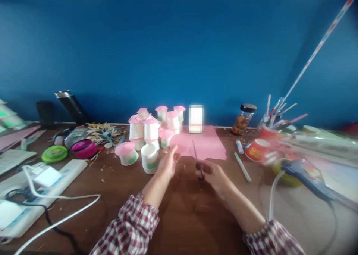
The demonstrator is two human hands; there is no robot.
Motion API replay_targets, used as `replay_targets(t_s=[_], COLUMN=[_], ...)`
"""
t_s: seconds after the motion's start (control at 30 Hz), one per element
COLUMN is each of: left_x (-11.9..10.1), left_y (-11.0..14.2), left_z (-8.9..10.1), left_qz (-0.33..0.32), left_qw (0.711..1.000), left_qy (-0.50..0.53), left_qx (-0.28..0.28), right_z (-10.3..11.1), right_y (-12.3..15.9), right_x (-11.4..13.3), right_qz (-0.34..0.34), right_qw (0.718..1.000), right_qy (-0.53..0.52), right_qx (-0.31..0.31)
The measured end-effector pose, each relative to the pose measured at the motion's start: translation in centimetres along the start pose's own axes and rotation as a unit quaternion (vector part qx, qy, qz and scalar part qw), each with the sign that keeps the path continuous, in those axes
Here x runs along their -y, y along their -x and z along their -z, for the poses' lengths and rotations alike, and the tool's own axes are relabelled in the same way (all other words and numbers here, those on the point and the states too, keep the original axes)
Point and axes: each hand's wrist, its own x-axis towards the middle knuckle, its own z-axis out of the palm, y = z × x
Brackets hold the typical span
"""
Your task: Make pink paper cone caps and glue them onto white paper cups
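My left hand [169, 161] pinches the edge of a round pink paper piece [179, 144] between thumb and fingers. My right hand [215, 174] is closed around the dark handles of a pair of scissors [195, 150], whose blades point up and away beside the paper circle. Behind both lies a stack of pink paper sheets [211, 145] on the brown table. Left of my left hand stands a white paper cup [149, 158] with a green patch, without a pink top. Further back, several white cups with pink paper tops [151, 130] are grouped, some stacked.
On the left are a power strip [69, 173] with white cables, a pink round container [84, 149] and a pile of wooden sticks [104, 133]. To the right are a marker [242, 167], a red paper cup [257, 149], a jar [244, 118] and a glue gun [304, 180].
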Motion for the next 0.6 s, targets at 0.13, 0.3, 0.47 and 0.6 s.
replay_targets(t_s=[0.13, 0.3, 0.47, 0.6], left_x=[-0.10, -0.14, 0.29, 0.71], left_y=[-0.33, -0.44, -0.32, 0.07], left_z=[0.28, 0.33, 0.13, -0.13], left_qz=[-0.002, -0.014, -0.006, 0.003], left_qw=[1.000, 1.000, 1.000, 1.000], left_qy=[-0.003, 0.008, 0.007, -0.002], left_qx=[0.008, -0.009, -0.022, -0.013], right_z=[0.09, -0.31, -0.87, -0.86], right_y=[0.05, 0.10, 0.32, 0.32], right_x=[-0.62, -0.79, -0.47, -0.49], right_qz=[-0.010, 0.030, 0.001, -0.008], right_qw=[0.999, 0.995, 0.992, 0.992], right_qy=[0.019, 0.082, 0.118, 0.118], right_qx=[0.025, 0.045, 0.034, 0.030])
